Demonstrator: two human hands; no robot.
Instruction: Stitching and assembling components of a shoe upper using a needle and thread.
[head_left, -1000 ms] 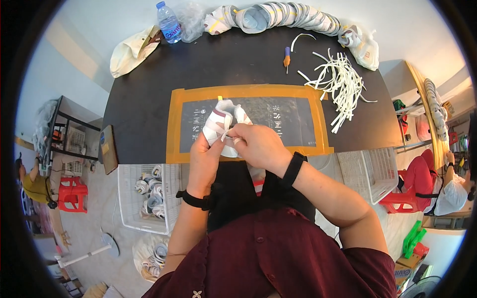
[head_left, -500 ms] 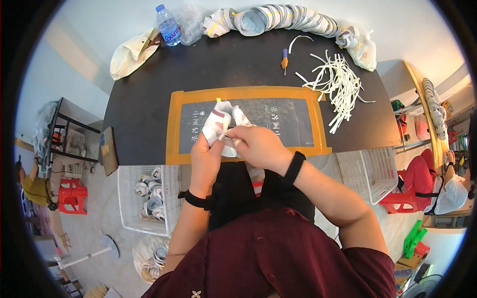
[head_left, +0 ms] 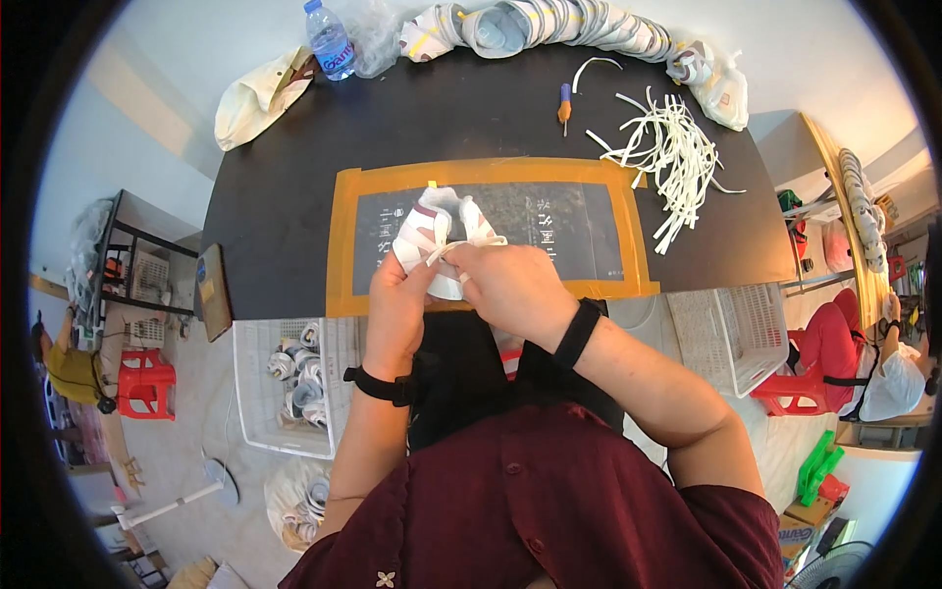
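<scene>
**Shoe [head_left: 420, 228] between both hands**

Head view: The shoe is above the taped mat [head_left: 589, 231] on the dark surface [head_left: 270, 221], directly ahead of the torso. Its long axis points away from the body, heel tab at the far end. The left hand [head_left: 395, 309] grips the near left side. The right hand [head_left: 520, 290], fingers curled, pinches the lace [head_left: 435, 257] over the opening; exact fingertip contact is hidden. Both hands are equally near.

On the table [head_left: 260, 216] here, a mat [head_left: 594, 236] lies before the person [head_left: 549, 471], a shoe [head_left: 416, 232] over it between left hand [head_left: 395, 294] and right hand [head_left: 520, 282]. Right of the mat lie laces [head_left: 677, 157], a screwdriver [head_left: 565, 102] left of them; a row of shoes [head_left: 549, 29] lines the back, right of a bottle [head_left: 329, 44].
</scene>
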